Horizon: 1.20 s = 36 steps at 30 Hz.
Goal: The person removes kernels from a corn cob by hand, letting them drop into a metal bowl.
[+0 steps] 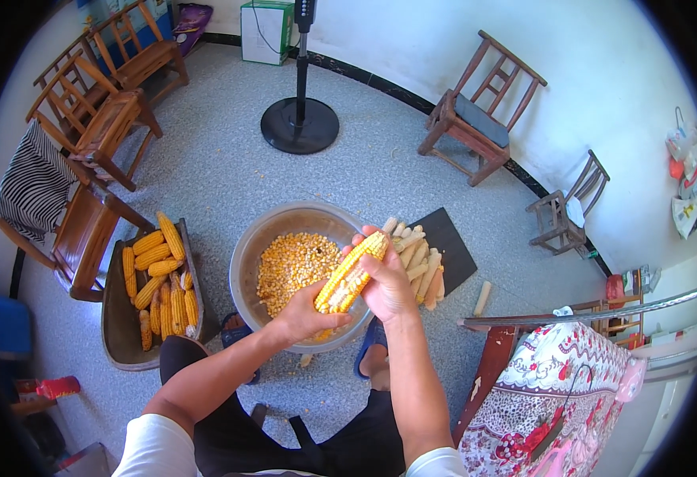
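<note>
Both hands hold one dried corn cob [348,275], partly stripped of its yellow kernels, tilted above a wide metal basin [243,262]. My left hand [306,313] grips its lower end, and my right hand [389,277] wraps the upper right side with the thumb across it. Loose corn kernels [291,262] lie in the basin. To the left, a dark scoop-shaped container [116,340] holds several whole yellow corn cobs [152,257]. Right of the basin, bare stripped cobs [423,262] are piled partly on a dark flat board [455,256].
A black fan base [299,125] stands beyond the basin. Wooden chairs [101,134] line the left, and a cushioned chair [473,119] is by the back wall. One bare cob [482,298] lies on the floor at right, near a table with floral cloth [551,381].
</note>
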### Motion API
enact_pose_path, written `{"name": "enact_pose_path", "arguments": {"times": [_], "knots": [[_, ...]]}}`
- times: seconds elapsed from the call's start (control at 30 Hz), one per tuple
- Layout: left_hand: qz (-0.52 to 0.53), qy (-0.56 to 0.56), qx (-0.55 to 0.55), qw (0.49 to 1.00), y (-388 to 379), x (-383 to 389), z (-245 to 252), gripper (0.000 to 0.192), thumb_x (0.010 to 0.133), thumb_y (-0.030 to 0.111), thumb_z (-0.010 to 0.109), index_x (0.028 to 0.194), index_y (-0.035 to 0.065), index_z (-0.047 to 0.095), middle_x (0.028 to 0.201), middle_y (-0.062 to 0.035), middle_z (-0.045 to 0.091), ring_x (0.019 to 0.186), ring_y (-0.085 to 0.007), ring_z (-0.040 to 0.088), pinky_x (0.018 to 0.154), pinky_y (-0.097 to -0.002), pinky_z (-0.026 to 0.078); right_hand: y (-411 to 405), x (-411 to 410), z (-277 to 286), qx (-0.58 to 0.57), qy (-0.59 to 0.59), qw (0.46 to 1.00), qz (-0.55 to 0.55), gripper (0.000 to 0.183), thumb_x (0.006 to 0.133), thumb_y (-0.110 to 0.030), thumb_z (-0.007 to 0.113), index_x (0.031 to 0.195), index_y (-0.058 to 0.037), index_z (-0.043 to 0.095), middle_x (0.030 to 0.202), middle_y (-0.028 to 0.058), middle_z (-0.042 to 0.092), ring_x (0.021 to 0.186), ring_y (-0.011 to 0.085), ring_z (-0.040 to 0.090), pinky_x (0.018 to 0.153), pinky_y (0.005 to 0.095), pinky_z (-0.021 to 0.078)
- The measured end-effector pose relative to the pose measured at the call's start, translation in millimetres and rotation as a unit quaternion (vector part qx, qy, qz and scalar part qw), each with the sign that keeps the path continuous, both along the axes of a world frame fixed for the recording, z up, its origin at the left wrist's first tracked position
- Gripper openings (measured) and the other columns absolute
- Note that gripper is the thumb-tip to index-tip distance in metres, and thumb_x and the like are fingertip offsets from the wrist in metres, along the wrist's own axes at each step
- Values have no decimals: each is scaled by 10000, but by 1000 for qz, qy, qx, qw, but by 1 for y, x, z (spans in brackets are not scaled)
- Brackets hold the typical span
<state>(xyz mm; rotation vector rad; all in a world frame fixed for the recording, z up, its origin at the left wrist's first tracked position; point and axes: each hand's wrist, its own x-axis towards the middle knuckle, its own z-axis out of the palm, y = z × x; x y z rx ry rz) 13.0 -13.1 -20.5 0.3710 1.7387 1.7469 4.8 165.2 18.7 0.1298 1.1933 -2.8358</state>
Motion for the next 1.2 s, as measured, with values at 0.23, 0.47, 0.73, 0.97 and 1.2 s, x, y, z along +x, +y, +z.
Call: {"name": "enact_pose_path", "arguments": {"times": [0.23, 0.47, 0.73, 0.97, 1.2], "knots": [[-22, -85, 19, 996, 0, -1, 6, 562, 745, 309, 833, 1172, 30, 598, 983, -63, 641, 880, -135, 605, 814, -298, 505, 10, 2, 9, -47, -12, 998, 34, 466, 847, -18, 694, 1277, -59, 521, 1107, 91, 567, 1122, 254, 564, 1028, 402, 464], [-6, 31, -27, 999, -3, 1, 3, 595, 733, 305, 839, 1195, 22, 593, 993, -87, 652, 888, -157, 616, 812, -311, 510, 11, 3, 5, -55, -25, 997, 53, 423, 808, 106, 651, 1166, -95, 551, 1101, 73, 560, 1103, 241, 576, 1006, 397, 484], [2, 9, -42, 999, 0, 1, 9, 603, 726, 303, 841, 1200, 23, 594, 997, -91, 648, 880, -169, 614, 810, -316, 510, 0, 4, 3, 39, -31, 999, -5, 389, 814, 95, 677, 1130, -96, 556, 1055, 60, 576, 1046, 206, 596, 949, 343, 509], [-7, -27, -55, 998, 2, -1, 12, 558, 735, 285, 825, 1175, 26, 599, 976, -74, 641, 877, -149, 612, 802, -304, 508, 3, 1, 1, 38, -47, 998, -11, 306, 925, -78, 646, 1204, -60, 522, 1084, 81, 583, 1038, 204, 589, 950, 357, 503], [-5, -132, 23, 991, -3, 1, 10, 506, 735, 254, 817, 1142, 34, 613, 963, -48, 637, 847, -119, 609, 771, -284, 508, 8, 5, 11, 27, -17, 998, 50, 463, 909, -6, 587, 1339, -62, 428, 1160, 119, 535, 1142, 228, 535, 1030, 381, 452]]}}
